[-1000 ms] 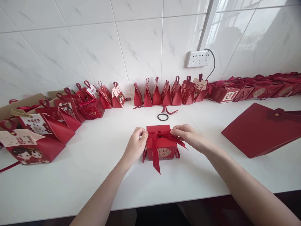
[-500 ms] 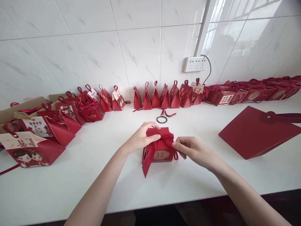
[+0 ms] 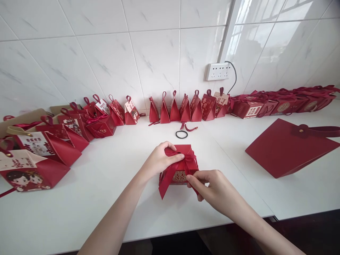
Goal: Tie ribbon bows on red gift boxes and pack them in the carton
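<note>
A small red gift box [image 3: 178, 177] with a gold emblem on its front stands on the white table before me. A red ribbon [image 3: 166, 180] is tied across its top, one tail hanging at the front left. My left hand [image 3: 166, 157] lies over the top left of the box, its thumb pressing on the ribbon's knot. Lower down, at the front right, my right hand [image 3: 205, 182] pinches the other ribbon tail between thumb and fingers. A black ring-shaped band [image 3: 181, 134] rests just behind the box.
Several red peaked boxes [image 3: 175, 109] line the tiled wall. More decorated boxes [image 3: 57, 157] crowd the left side, and ribbon-tied boxes [image 3: 248, 106] the back right. A large red box with a strap [image 3: 281, 148] lies at right. A power strip [image 3: 217, 72] hangs on the wall.
My right hand has moved down and slightly left, drawing the right ribbon tail down over the box front. My left hand stays on the knot, with its thumb a little further right.
</note>
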A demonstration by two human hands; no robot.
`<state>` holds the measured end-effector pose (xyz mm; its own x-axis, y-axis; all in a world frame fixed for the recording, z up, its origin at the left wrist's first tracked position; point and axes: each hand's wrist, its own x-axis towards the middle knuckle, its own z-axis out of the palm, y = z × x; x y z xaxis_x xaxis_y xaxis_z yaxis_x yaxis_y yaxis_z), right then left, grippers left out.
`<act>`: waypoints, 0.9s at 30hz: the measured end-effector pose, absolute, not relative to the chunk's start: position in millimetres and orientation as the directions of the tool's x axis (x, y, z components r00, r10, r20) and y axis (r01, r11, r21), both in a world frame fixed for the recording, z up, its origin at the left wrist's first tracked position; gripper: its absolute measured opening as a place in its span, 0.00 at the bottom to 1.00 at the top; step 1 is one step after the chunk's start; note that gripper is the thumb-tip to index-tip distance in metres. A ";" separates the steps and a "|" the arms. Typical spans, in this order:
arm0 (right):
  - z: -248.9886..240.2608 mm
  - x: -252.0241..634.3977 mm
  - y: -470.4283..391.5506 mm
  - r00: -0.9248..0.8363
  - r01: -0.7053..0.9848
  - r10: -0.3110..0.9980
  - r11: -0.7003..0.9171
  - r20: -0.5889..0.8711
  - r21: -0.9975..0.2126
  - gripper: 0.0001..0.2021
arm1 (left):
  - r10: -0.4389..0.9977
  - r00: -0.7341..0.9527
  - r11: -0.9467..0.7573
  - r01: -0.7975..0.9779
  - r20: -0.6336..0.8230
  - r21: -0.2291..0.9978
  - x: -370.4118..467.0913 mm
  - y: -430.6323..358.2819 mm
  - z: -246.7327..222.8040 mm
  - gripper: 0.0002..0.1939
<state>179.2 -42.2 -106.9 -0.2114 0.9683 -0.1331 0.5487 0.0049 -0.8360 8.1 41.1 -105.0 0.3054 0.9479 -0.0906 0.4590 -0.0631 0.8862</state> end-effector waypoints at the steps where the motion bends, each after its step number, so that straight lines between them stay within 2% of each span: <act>1: -108.9 178.2 -42.2 -0.214 0.548 0.968 0.005 -0.134 -0.837 0.19 | 0.950 0.299 -0.065 0.473 -0.091 0.879 8.4 40.8 -104.6 0.22; 3: -113.5 176.4 -41.4 -0.222 0.538 0.968 0.020 -0.119 -0.843 0.20 | 0.957 0.279 -0.083 0.519 -0.077 0.851 9.0 40.1 -102.3 0.21; 5: -117.5 174.9 -40.5 -0.237 0.526 0.966 0.039 -0.102 -0.849 0.20 | 0.961 0.275 -0.165 0.575 0.001 0.801 9.9 39.7 -97.7 0.18; 8: -120.0 174.7 -39.7 -0.255 0.516 0.963 0.058 -0.089 -0.854 0.20 | 0.902 0.411 -0.385 0.623 0.134 0.681 11.5 40.8 -86.1 0.11; 11: -118.7 177.1 -38.9 -0.266 0.496 0.959 0.049 -0.098 -0.867 0.21 | 0.795 0.602 -0.505 0.586 0.076 0.633 13.3 45.6 -74.0 0.10; 14: -116.2 180.8 -36.9 -0.296 0.445 0.948 0.025 -0.121 -0.895 0.21 | 0.754 0.657 -0.512 0.564 0.024 0.647 15.7 51.8 -69.2 0.09; 20: -115.0 185.8 -33.4 -0.358 0.339 0.926 0.011 -0.118 -0.941 0.20 | 0.854 0.515 -0.406 0.570 0.074 0.714 24.1 51.0 -82.5 0.10; 23: -116.8 187.1 -33.8 -0.374 0.306 0.917 -0.021 -0.140 -0.952 0.20 | 0.896 0.421 -0.401 0.629 0.142 0.666 29.5 45.2 -89.3 0.09; 27: -121.7 189.6 -34.5 -0.390 0.252 0.907 -0.063 -0.161 -0.966 0.20 | 0.900 0.379 -0.429 0.681 0.216 0.593 34.6 40.9 -93.5 0.08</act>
